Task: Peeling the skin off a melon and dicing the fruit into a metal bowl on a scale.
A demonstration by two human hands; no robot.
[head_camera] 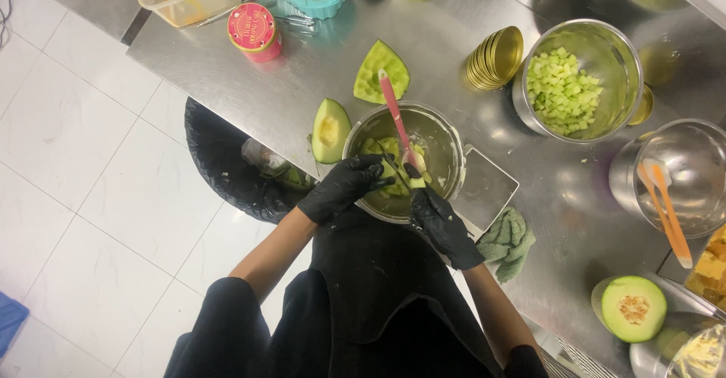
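Both my hands wear black gloves and work over a steel bowl [446, 147] at the counter's near edge. My left hand [344, 185] holds a piece of green melon [392, 168] above the bowl. My right hand [442, 223] grips a dark-handled knife [395, 168] whose blade lies against that piece. A pink and white spatula [395, 113] leans inside the bowl, among melon bits.
A melon wedge [330, 130] and a melon slice [382, 72] lie by the bowl. A big steel pot of melon cubes [569, 91], stacked gold cups [495, 57], a glass bowl with spatulas [673, 181], a green cloth [508, 238], a halved melon [634, 308], a pink tin [254, 32], a black bin bag [227, 166].
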